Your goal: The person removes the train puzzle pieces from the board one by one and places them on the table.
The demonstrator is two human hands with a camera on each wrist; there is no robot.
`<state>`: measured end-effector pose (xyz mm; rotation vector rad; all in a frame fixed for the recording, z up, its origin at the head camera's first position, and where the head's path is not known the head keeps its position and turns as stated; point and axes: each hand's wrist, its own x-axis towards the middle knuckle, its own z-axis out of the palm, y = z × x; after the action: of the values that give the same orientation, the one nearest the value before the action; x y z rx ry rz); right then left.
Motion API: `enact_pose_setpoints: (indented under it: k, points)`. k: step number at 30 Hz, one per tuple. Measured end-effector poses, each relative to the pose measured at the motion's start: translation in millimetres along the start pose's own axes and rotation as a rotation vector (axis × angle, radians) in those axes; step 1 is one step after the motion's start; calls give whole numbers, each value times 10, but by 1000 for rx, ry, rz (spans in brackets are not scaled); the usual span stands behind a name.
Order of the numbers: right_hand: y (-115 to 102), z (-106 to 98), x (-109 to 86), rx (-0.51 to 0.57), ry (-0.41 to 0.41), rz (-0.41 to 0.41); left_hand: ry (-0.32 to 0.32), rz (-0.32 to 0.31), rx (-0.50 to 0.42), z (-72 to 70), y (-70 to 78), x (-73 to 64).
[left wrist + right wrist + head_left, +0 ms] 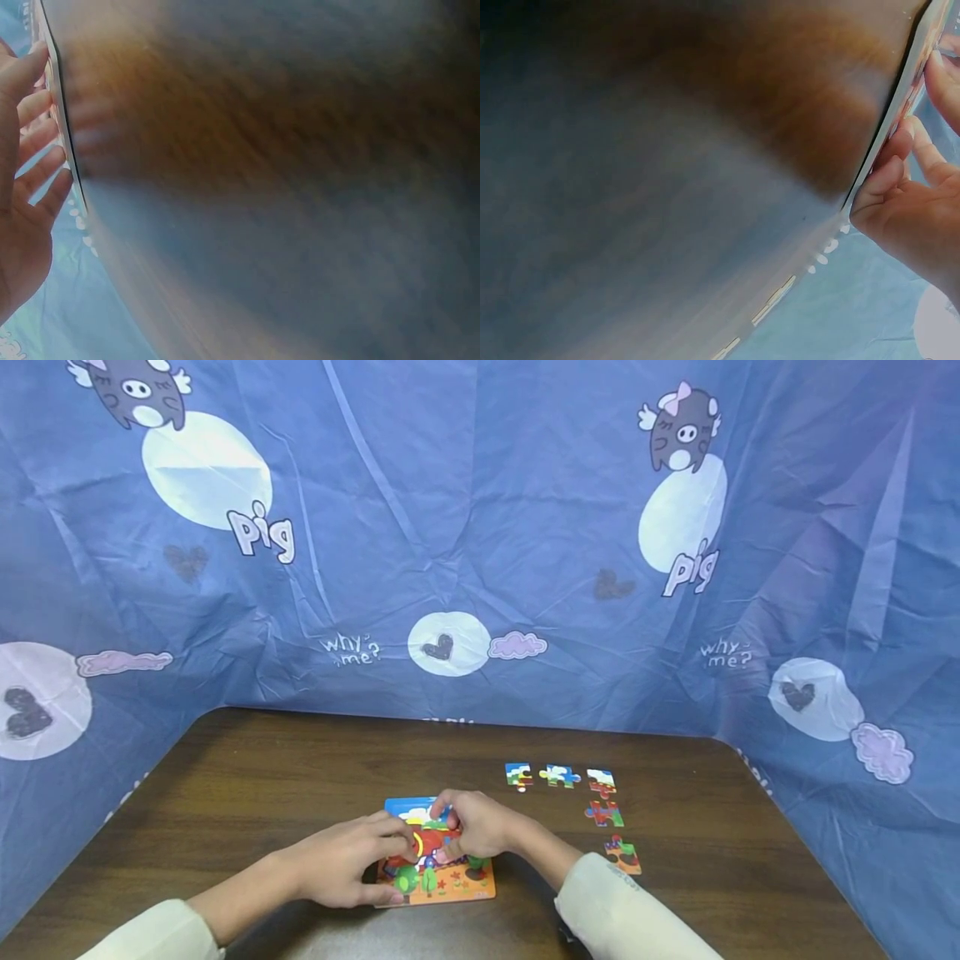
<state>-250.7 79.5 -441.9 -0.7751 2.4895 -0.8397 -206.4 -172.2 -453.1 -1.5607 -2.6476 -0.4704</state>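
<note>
A jigsaw puzzle board (450, 892) lies flat on the table, showing a red shape, trees and flowers over an orange ground. My left hand (348, 860) rests along its left side, thumb near the lower edge and fingers on the picture. In the left wrist view, the fingers of the left hand (30, 172) are spread and touch the board. Over the board's upper right part is my right hand (480, 827), its thumb and index finger apart and touching the picture. Seen from the right wrist, the right hand (915, 195) has its outer fingers bent beside the board. Both hands partly cover the picture.
Several loose puzzle pieces lie right of the board: a blue corner piece (518, 775), a blue-and-white piece (559, 776), a white-and-red piece (601, 781), a red-and-green piece (604, 813) and an orange corner piece (623, 855). A blue printed curtain (525, 560) hangs behind the brown table (300, 768).
</note>
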Motion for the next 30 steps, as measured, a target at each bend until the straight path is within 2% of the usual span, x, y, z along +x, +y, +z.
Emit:
enact_pose_setpoints:
  k: [16,30]
  points:
    - [10,5,-10,12,-5,4,-25,-20,-31,-15,6,4]
    - [19,0,-7,15,-10,7,-17,-15,-19,-18,10,12]
